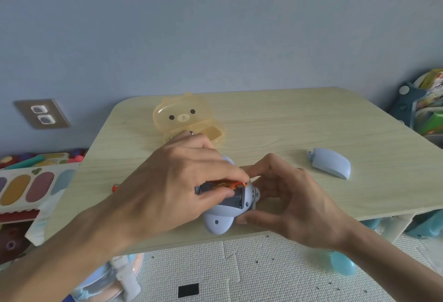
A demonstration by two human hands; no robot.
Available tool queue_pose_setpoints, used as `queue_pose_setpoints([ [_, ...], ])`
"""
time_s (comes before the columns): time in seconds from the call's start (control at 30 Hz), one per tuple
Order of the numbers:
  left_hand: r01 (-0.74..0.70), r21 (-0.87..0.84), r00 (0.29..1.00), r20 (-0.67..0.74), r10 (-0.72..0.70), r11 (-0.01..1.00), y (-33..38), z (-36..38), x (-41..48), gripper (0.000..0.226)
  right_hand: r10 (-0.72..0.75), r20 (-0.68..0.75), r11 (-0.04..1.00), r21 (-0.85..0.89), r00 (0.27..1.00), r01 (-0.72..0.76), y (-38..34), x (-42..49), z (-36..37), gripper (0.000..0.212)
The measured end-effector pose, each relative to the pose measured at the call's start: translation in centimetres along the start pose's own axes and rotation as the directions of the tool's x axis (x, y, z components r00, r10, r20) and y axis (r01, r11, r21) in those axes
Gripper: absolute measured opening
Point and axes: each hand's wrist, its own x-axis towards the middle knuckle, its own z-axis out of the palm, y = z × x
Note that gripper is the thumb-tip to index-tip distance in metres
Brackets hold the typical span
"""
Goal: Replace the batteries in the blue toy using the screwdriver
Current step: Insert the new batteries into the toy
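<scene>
The blue toy [221,220] lies belly up near the table's front edge, its battery compartment uncovered. My left hand [172,181] pinches an orange battery [230,184] at the compartment's far side. My right hand [287,203] grips the toy's right end, thumb under it and fingers on top. The toy's blue battery cover [332,166] lies apart on the table to the right. Another orange battery [115,187] peeks out left of my left wrist. No screwdriver is visible.
A translucent yellow bear-faced box [184,116] stands open behind my hands on the light wooden table [287,119]. Toy shelves flank the table on both sides. A foam mat and blue toys lie on the floor below the front edge.
</scene>
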Motion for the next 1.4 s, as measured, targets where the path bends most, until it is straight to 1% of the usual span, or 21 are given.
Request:
queue_pose_setpoints([
  [0.13,-0.084,0.039,0.993,0.091,0.080,0.996,-1.1,-0.5,-0.1,0.020,0.018,-0.002,1.000,0.003,1.000,-0.018,0.0,0.0,0.0,0.057],
  [0.27,-0.105,0.044,0.988,0.114,0.100,0.993,-1.8,-0.9,-0.2,0.019,0.012,0.013,1.000,0.001,1.000,-0.012,-0.2,0.1,-0.1,0.056],
  [0.37,-0.185,0.149,0.975,0.148,0.163,0.971,-1.6,-0.7,-0.2,0.019,-0.003,0.006,1.000,-0.002,1.000,0.003,-0.3,0.1,-0.1,0.056],
  [0.47,-0.231,0.188,0.963,0.183,0.197,0.954,-1.4,-1.0,0.0,0.021,-0.015,0.001,1.000,-0.005,1.000,0.015,-0.4,0.1,0.0,0.055],
  [0.57,-0.282,0.248,0.945,0.239,0.223,0.927,-1.2,-1.2,0.4,0.016,-0.009,0.005,1.000,-0.009,1.000,0.009,-0.5,0.2,0.1,0.054],
  [0.63,-0.293,0.258,0.939,0.257,0.227,0.921,-1.1,-1.0,0.7,0.013,-0.001,0.006,1.000,-0.019,1.000,0.001,-0.6,0.3,0.0,0.054],
  [0.8,-0.264,0.236,0.950,0.230,0.211,0.935,-2.0,-0.8,0.4,0.023,0.001,0.001,1.000,-0.025,1.000,-0.001,-0.7,0.3,0.2,0.052],
  [0.87,-0.224,0.199,0.968,0.159,0.194,0.954,-2.1,-0.7,-0.2,0.026,-0.004,-0.009,1.000,-0.031,1.000,0.004,-0.6,0.3,0.2,0.051],
  [0.97,-0.051,0.008,0.999,-0.016,0.051,0.999,-2.6,-2.4,-1.1,0.024,-0.002,-0.019,0.999,-0.042,1.000,0.001,-0.7,0.1,0.1,0.052],
  [1.03,0.053,0.010,0.993,-0.110,-0.051,0.999,-4.1,-4.9,-2.0,0.017,-0.015,-0.027,0.998,-0.059,1.000,0.013,-0.7,0.1,0.0,0.052],
  [1.07,0.122,0.025,0.986,-0.114,-0.119,0.992,-4.9,-6.4,-2.7,0.015,-0.017,-0.030,0.998,-0.067,0.999,0.015,-0.7,0.0,0.0,0.052],
  [1.1,0.198,0.036,0.978,-0.081,-0.194,0.980,-5.7,-7.7,-3.6,0.015,-0.015,-0.033,0.997,-0.070,0.999,0.013,-0.7,0.0,0.0,0.053],
  [1.17,0.323,0.057,0.945,0.045,-0.325,0.945,-6.9,-9.2,-5.5,0.024,-0.008,-0.032,0.998,-0.067,0.999,0.006,-0.8,0.0,0.1,0.052],
  [1.2,0.361,0.078,0.923,0.113,-0.368,0.929,-7.3,-9.3,-6.4,0.028,-0.008,-0.029,0.998,-0.063,1.000,0.006,-0.9,0.0,0.1,0.051],
  [1.27,0.395,0.119,0.883,0.224,-0.412,0.911,-7.4,-8.6,-7.6,0.033,-0.007,-0.025,0.999,-0.045,1.000,0.006,-0.9,0.0,0.3,0.049],
  [1.3,0.402,0.139,0.868,0.257,-0.425,0.905,-7.4,-8.1,-8.0,0.034,-0.005,-0.022,0.999,-0.032,1.000,0.004,-1.0,0.0,0.3,0.049],
  [1.33,0.403,0.156,0.860,0.272,-0.431,0.902,-7.3,-7.7,-8.1,0.035,-0.005,-0.020,1.000,-0.021,1.000,0.005,-1.0,0.1,0.3,0.049],
  [1.4,0.404,0.175,0.862,0.256,-0.437,0.898,-7.2,-6.8,-8.2,0.040,-0.012,-0.014,1.000,-0.007,1.000,0.012,-1.0,0.0,0.3,0.049],
])
